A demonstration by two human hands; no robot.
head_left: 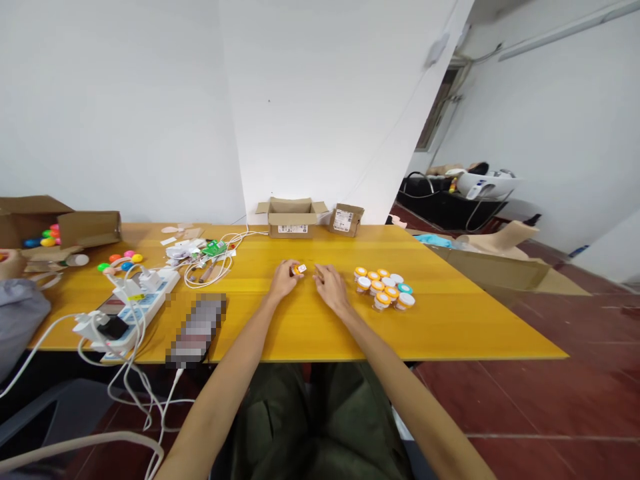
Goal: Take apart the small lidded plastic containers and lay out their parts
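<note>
My left hand (284, 280) is closed around a small orange-and-white container (299, 269), just above the middle of the table. Dark marks show on its white face, too small to read. Beside it, a short gap to the right, my right hand (330, 285) has its fingers stretched out towards the container, apart from it and holding nothing that I can see. To the right of that hand stands a close group of several small clear jars (383, 300) with orange and white lids; one lid (405, 289) is teal.
An open cardboard box (291, 220) and a smaller box (345, 220) stand by the wall. On the left lie a phone (197, 330), a power strip (135, 313), tangled white cables and coloured balls (120, 261). Another person's sleeve (23, 313) shows at the left edge.
</note>
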